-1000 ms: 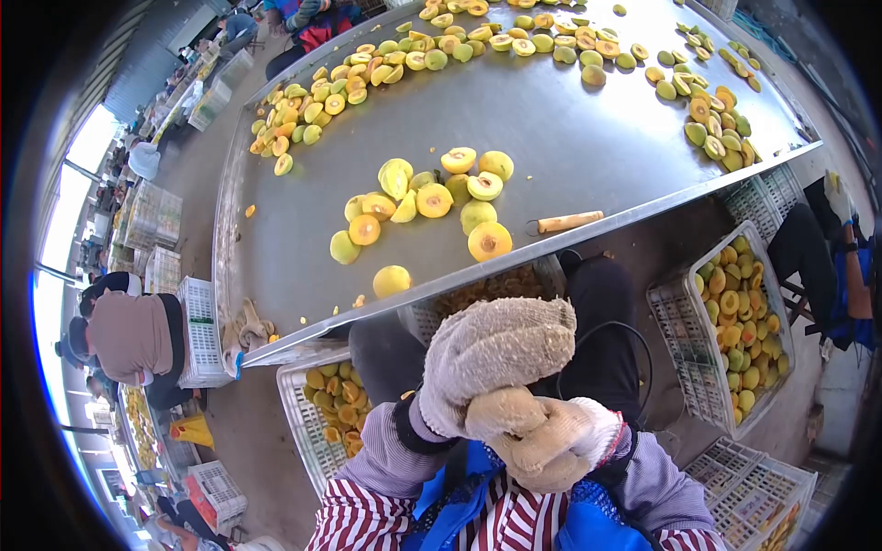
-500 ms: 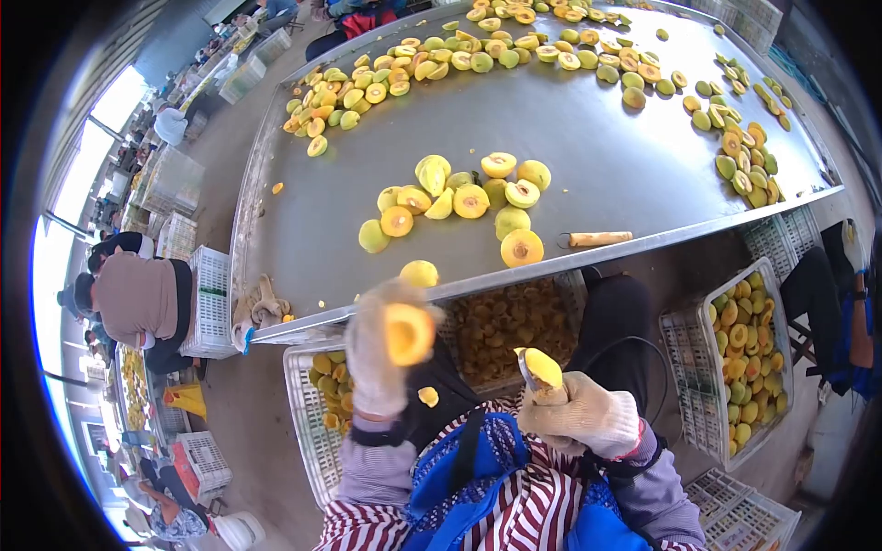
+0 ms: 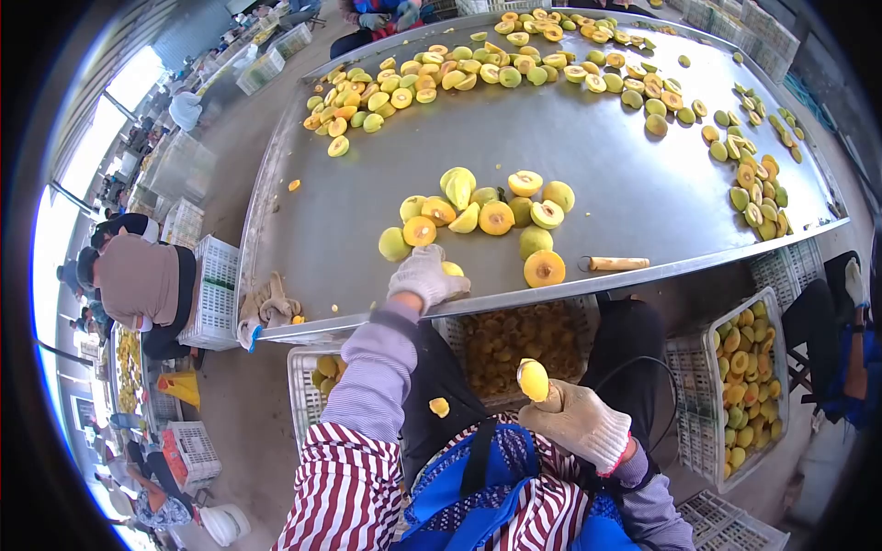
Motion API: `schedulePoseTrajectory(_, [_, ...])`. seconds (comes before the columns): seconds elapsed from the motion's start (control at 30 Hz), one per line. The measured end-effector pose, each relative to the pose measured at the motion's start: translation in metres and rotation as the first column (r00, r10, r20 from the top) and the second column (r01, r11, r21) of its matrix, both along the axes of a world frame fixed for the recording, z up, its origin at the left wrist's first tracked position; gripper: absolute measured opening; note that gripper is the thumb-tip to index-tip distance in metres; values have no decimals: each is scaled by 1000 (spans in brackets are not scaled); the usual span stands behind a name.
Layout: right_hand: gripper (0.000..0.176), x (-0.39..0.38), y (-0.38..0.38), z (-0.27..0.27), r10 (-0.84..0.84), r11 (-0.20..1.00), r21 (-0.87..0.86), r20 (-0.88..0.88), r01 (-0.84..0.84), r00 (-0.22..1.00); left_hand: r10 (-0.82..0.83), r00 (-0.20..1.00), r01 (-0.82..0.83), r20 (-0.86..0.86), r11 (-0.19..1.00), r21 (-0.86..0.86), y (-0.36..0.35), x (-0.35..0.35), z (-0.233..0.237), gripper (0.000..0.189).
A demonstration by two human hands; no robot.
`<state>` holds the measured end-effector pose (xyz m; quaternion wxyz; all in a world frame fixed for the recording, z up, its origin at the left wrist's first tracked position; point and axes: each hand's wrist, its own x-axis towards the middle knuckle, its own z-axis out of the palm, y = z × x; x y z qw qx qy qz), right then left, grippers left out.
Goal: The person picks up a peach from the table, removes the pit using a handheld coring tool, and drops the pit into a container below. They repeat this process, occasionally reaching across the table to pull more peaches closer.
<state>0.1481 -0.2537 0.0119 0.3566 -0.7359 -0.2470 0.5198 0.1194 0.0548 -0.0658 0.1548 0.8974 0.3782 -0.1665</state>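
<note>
My left hand (image 3: 428,279), in a pale knitted glove, is at the table's near edge. Its fingers close over a yellow peach half (image 3: 451,268), mostly hidden by the glove. Just beyond it lies a loose cluster of cut peaches (image 3: 496,219), some with the cut face up. My right hand (image 3: 581,422), gloved too, is low in front of my body, closed around a small pitting knife whose handle is hidden. At the tool's tip sits a yellow piece of peach (image 3: 533,379), covering most of the blade.
More halves (image 3: 432,78) line the metal table's (image 3: 367,202) far side. A wooden-handled tool (image 3: 617,264) lies by the near edge. Below are a crate of scraps (image 3: 519,349) and a crate of peaches (image 3: 749,386). Gloves (image 3: 276,301) lie at the left corner. Other people sit nearby.
My left hand has moved up to the table from near my lap, and the hollowed peach half it held is gone from it. My right hand still holds the tool low.
</note>
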Motion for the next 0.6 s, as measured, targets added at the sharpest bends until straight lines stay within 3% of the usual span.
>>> schedulePoseTrajectory(0.03, [32, 0, -1, -3, -21, 1000, 2, 0, 21, 1000, -8, 1000, 8, 0, 1000, 1, 5, -3, -1, 71])
schedulePoseTrajectory(0.07, [31, 0, -3, -6, -44, 999, 1, -3, 44, 999, 86, 963, 27, 255, 911, -412, 12, -12, -6, 69])
schedulePoseTrajectory(0.1, [31, 0, -3, -7, -53, 999, -2, -6, 53, 999, 275, 863, 150, 424, 662, -734, 21, -19, -14, 66])
schedulePoseTrajectory(0.13, [30, 1, -2, -8, -58, 998, 15, 84, 56, 995, 493, 775, 329, 394, 218, -919, 32, -23, -36, 57])
schedulePoseTrajectory(0.17, [29, 0, -2, -10, -59, 998, 32, 175, 54, 983, 495, 777, 325, 389, 214, -921, 16, -25, -20, 57])
schedulePoseTrajectory(0.2, [29, -1, -2, -15, -57, 998, 27, 172, 53, 983, 614, 654, 500, 442, 88, -862, -18, -27, 16, 56])
schedulePoseTrajectory(0.23, [28, -2, -3, -22, -3, 995, 93, 410, -38, 912, 728, 518, 664, 449, -12, -748, -47, -29, 44, 55])
schedulePoseTrajectory(0.27, [27, -3, -4, -27, 27, 981, 133, 624, -140, 781, 701, 503, 646, 506, 83, -759, -66, -32, 57, 52])
schedulePoseTrajectory(0.3, [27, -4, -5, -26, 28, 982, 128, 621, -136, 783, 667, 491, 625, 560, 178, -760, -83, -36, 66, 49])
schedulePoseTrajectory(0.33, [26, -4, -4, -24, -47, 972, 209, 611, -104, 791, 401, 512, 611, 759, 450, -651, -98, -41, 71, 47])
schedulePoseTrajectory(0.37, [25, -4, -1, -20, -121, 954, 290, 596, -72, 794, -208, 446, 641, 870, 753, -148, -101, -37, 72, 55])
schedulePoseTrajectory(0.43, [23, -8, -3, -4, -149, 958, 284, 588, -31, 795, -110, 537, 290, 836, 955, -61, -121, -33, 66, 46])
schedulePoseTrajectory(0.47, [23, -9, -4, 0, -198, 950, 311, 542, 25, 817, -113, 536, 290, 837, 955, -58, -121, -36, 68, 46])
schedulePoseTrajectory(0.5, [22, -7, -4, 2, -252, 938, 338, 498, 82, 830, 335, 450, 271, 828, 832, -484, -119, -35, 71, 45])
schedulePoseTrajectory(0.53, [23, -7, -7, 0, -277, 928, 357, 483, 102, 831, 719, 366, 293, 592, 514, -806, -119, -36, 72, 46])
schedulePoseTrajectory(0.57, [23, -9, -10, 0, -278, 929, 355, 480, 105, 832, 719, 370, 290, 588, 512, -809, -121, -38, 69, 46])
schedulePoseTrajectory(0.6, [22, -8, -11, 0, -269, 927, 357, 414, 116, 870, 772, 340, 402, 537, 398, -825, -122, -39, 66, 51])
